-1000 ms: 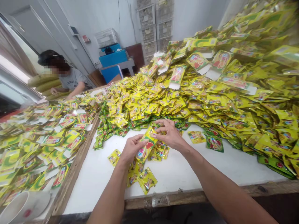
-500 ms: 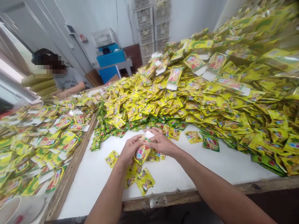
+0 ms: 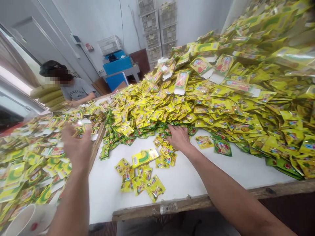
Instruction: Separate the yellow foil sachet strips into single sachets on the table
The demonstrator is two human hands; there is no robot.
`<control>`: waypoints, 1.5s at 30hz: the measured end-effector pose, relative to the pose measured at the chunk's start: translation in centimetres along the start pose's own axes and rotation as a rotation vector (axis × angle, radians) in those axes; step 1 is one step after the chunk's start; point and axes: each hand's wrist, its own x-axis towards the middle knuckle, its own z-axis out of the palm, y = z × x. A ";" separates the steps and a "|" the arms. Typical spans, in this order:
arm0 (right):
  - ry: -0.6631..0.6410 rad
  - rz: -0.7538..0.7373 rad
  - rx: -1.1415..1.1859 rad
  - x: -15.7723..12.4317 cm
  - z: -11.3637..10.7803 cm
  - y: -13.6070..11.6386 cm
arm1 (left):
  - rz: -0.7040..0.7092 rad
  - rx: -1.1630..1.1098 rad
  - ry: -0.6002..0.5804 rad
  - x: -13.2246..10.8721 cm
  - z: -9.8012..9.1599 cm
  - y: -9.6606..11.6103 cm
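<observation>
My left hand [image 3: 77, 147], blurred by motion, is over the small flat cartons [image 3: 55, 151] at the left, its thumb and fingers apart. At the front edge of the sachet heap [image 3: 157, 111], my right hand [image 3: 180, 137] reaches palm down with fingers spread, touching green sachets; some fingertips are partly hidden among them. Between the hands a small yellow carton [image 3: 144, 158] lies on the white tabletop [image 3: 182, 180], its white flap toward the right. Several loose yellow sachets [image 3: 155, 188] lie just in front of it, and more sachets [image 3: 167, 152] lie near my right wrist.
A wooden strip [image 3: 97, 146] divides the carton pile from the white tabletop. A white cup [image 3: 22, 218] stands at the lower left. Another person [image 3: 78, 90] works beyond the cartons. Blue boxes [image 3: 118, 65] and stacked crates [image 3: 150, 24] are by the wall.
Both hands have let go of the small carton, which now lies on the tabletop. My left hand has swung left over the cartons; my right hand has moved slightly right to the heap's edge.
</observation>
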 end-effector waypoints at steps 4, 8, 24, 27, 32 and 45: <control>-0.008 0.007 -0.006 0.4 0.2 0.4 | 0.248 0.043 -0.704 -8.6 3.6 3.1; 0.056 0.022 0.295 0.0 -0.9 0.0 | 0.483 0.144 -0.982 -12.8 6.7 3.1; -0.079 0.023 1.097 -1.2 -1.0 -2.8 | -0.301 -0.841 -1.034 -12.5 8.3 3.4; -0.208 -0.011 0.979 -1.5 -1.5 -2.9 | -0.286 -0.843 -1.004 -13.0 8.0 3.5; -0.341 -0.064 0.879 -1.5 -1.9 -2.2 | -0.297 -0.844 -1.045 -13.8 7.7 3.7; -0.304 -0.227 0.648 -1.4 -1.7 -1.3 | -0.341 -0.827 -1.074 -14.3 7.9 2.3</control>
